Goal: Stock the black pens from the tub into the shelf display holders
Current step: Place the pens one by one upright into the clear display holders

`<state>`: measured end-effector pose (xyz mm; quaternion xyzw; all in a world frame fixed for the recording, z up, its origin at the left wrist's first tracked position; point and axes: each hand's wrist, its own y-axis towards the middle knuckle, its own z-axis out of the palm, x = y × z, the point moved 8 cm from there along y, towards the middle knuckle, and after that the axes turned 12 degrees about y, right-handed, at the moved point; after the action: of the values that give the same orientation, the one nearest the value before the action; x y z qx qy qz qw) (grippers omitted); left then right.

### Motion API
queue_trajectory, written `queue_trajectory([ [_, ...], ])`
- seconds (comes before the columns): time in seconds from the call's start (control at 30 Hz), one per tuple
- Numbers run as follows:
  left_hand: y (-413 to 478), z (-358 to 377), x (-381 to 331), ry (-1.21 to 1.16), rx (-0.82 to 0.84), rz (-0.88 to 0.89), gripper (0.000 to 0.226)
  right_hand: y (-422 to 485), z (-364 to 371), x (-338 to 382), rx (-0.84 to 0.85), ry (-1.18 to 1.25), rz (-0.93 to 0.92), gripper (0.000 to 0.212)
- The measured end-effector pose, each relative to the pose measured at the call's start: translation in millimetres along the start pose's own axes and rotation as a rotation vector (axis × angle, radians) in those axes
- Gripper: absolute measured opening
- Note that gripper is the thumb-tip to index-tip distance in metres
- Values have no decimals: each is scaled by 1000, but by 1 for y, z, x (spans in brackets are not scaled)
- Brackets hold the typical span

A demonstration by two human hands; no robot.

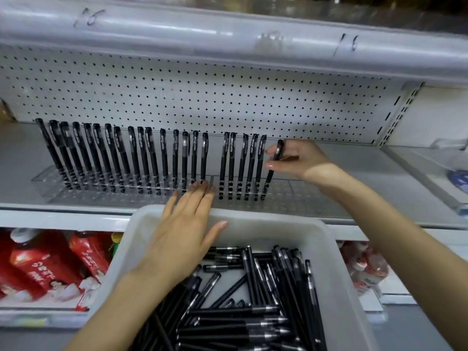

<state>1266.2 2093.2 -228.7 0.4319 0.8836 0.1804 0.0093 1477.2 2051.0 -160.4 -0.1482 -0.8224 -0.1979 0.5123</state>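
Note:
A white tub point(342, 274) at the bottom centre holds a heap of several black pens point(255, 300). On the shelf, clear display holders point(298, 196) carry a long row of upright black pens point(141, 158). My right hand point(298, 158) pinches one black pen point(273, 168) at the right end of the row, its tip down in the right holder. My left hand point(184, 224) lies flat with straight fingers over the tub's far rim, fingertips touching the holder's front edge near the gap between the two holders.
White pegboard point(202, 97) backs the shelf, with an upper shelf rail point(228, 41) overhead. Red drink bottles point(43, 262) fill the lower shelf at left, more packs point(364, 269) at right. A clear divider tray point(430, 178) sits on the shelf at right.

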Motion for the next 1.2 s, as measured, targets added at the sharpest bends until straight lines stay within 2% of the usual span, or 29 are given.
queue_trajectory([
  [0.13,1,-7,0,-27,-14,6,78,-17,-16,1,-36,-12,66,31],
  [0.3,-5,-21,5,-106,22,-7,72,-54,-22,9,-54,-63,69,29],
  [0.47,-28,-24,9,-111,70,12,71,-100,28,-5,150,-15,85,24],
  [0.6,-52,-24,20,-93,110,-16,75,-131,85,-31,360,-58,86,12],
  [0.73,-78,-21,30,-98,112,-61,83,-153,118,-67,499,-163,160,12],
  [0.9,-88,-20,28,-54,105,-61,81,-158,124,-75,486,-264,159,11],
  [1.2,-85,-18,24,-99,113,-52,80,-158,127,-75,501,-263,151,6],
])
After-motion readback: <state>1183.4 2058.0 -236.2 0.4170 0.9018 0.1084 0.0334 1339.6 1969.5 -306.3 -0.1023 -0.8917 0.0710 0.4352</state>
